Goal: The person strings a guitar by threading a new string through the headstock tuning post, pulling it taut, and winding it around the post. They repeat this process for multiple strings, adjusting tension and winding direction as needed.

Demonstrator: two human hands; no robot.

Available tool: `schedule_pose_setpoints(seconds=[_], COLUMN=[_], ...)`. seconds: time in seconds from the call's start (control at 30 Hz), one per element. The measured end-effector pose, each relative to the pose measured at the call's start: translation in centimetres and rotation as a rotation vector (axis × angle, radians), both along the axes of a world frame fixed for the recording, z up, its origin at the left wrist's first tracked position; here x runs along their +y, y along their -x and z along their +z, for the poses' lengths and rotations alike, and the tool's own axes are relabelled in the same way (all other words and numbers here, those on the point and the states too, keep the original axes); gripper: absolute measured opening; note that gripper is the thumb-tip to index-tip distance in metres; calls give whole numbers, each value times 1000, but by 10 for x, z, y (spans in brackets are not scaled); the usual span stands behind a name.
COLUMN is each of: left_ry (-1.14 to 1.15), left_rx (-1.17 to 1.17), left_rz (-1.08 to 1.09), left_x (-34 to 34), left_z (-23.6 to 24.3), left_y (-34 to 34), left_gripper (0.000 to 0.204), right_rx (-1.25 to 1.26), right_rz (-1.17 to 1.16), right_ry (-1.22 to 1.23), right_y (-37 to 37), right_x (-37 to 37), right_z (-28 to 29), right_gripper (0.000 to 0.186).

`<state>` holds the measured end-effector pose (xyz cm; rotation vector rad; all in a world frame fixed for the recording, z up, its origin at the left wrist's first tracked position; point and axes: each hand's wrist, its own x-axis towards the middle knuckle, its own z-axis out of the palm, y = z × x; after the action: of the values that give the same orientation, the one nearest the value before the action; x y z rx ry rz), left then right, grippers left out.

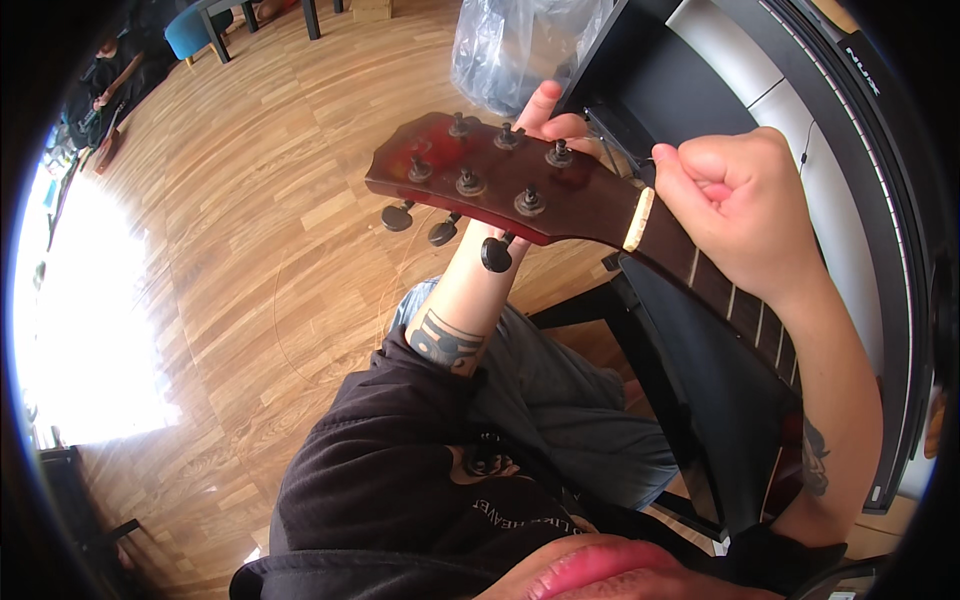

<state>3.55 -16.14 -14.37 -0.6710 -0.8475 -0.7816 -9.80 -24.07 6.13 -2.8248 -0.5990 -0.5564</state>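
A dark red guitar headstock [405, 160] with black tuning pegs [497, 250] crosses the middle, its cream nut [638, 218] at the right and the fretted neck [733, 295] running down rightward. My left hand [548, 120] is behind the headstock, index finger raised and the others bent; what it holds, if anything, is hidden. My right hand [732, 205] is closed above the neck, just right of the nut, thumb bent over curled fingers; any thin thing pinched there is too small to name. Thin string-like loops lie over the wooden floor at centre left.
A black keyboard instrument [860, 200] curves along the right, beside a black stand [660, 370]. A plastic bag [500, 50] stands at the top, a blue stool [185, 35] and dark table legs top left, with another person [118, 75] beyond. My legs [560, 400] are below.
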Motion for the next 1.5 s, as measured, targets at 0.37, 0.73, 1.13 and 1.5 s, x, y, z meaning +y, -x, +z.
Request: schedule_pose_setpoints(seconds=[0.37,0.73,1.13,1.5], left_ry=[18,-271,-69,-57], left_rx=[-91,-132,38,3], left_rz=[161,203,-42,-135], left_x=[-5,15,-3,-1], left_z=[-7,-5,6,-3], left_y=[-8,-8,13,4], left_gripper=[63,54,48,50], right_rx=[-10,6,14,9], right_rz=[18,4,24,10], right_ry=[-12,-4,-16,13], right_y=[-2,-1,-2,-1], right_x=[0,-1,-2,0], right_z=[-1,0,0,1], right_gripper=[39,39,38,38])
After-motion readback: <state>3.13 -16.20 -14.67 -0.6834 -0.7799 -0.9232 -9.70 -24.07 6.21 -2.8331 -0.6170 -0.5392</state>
